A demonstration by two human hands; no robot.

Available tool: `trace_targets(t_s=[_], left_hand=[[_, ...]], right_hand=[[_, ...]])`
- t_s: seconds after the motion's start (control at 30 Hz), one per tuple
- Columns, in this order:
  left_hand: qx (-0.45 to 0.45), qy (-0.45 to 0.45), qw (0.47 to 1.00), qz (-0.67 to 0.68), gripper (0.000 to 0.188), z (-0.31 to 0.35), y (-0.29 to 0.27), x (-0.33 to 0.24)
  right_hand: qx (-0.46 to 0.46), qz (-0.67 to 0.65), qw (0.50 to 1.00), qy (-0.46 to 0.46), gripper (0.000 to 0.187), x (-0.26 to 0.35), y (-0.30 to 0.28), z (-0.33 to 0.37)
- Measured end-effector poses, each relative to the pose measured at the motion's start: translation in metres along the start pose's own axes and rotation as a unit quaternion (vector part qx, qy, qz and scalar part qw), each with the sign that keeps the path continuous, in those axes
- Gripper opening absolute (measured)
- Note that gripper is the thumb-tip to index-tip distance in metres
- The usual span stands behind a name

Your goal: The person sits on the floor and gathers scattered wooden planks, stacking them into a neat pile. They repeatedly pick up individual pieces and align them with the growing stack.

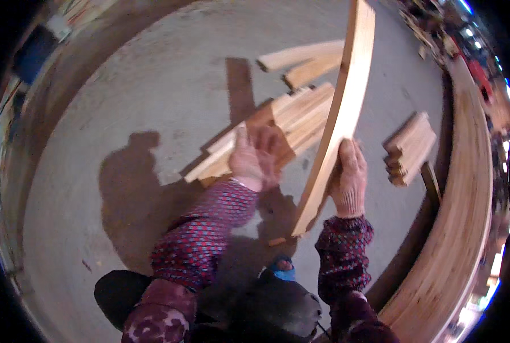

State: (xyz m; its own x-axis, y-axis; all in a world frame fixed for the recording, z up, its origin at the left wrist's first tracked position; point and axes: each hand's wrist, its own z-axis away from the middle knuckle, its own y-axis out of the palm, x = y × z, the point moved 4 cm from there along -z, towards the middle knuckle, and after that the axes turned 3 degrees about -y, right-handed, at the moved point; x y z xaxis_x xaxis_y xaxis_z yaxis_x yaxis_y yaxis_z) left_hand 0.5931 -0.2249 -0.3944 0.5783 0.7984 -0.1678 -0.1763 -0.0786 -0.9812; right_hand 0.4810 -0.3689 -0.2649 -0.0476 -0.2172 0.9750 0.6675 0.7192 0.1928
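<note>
– Saw what, largest first?
– Saw grey floor (pixel 152 74), then a long wooden slab (pixel 462 217) at the right, then a pale plank (pixel 349 91) in the air, then a board pile (pixel 309 113) to its left.
– Held the plank which way?
– Held it slanting from lower left to upper right, mostly beyond the right hand (pixel 351 174), with a shorter end on the near side; closer to that hand than to the left hand (pixel 248 163).
– Gripped how?
– Clamped the right hand on the plank's right edge; could not make out every finger. Held nothing in the left hand, spread and blurred over the board pile.
</note>
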Motion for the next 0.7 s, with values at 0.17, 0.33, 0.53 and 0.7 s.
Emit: trace_targets(t_s=[0.17, 0.33, 0.53, 0.7], left_hand=[[0.043, 0.072, 0.984, -0.155, 0.094, 0.004, -0.024, -0.018], [0.035, 0.058, 0.984, -0.163, 0.095, 0.008, -0.025, -0.019], [-0.014, 0.067, 0.977, -0.201, 0.096, 0.006, -0.010, -0.018], [0.018, 0.046, 0.974, -0.220, 0.093, 0.005, -0.009, -0.010]], right_hand=[[-0.001, -0.329, 0.938, 0.107, 0.042, -0.040, -0.052, -0.005], [0.066, -0.551, 0.819, 0.146, 0.044, -0.054, -0.063, 0.002], [0.274, -0.617, 0.724, 0.139, 0.048, -0.088, -0.086, -0.005], [0.313, -0.645, 0.683, 0.136, 0.048, -0.094, -0.087, -0.005]])
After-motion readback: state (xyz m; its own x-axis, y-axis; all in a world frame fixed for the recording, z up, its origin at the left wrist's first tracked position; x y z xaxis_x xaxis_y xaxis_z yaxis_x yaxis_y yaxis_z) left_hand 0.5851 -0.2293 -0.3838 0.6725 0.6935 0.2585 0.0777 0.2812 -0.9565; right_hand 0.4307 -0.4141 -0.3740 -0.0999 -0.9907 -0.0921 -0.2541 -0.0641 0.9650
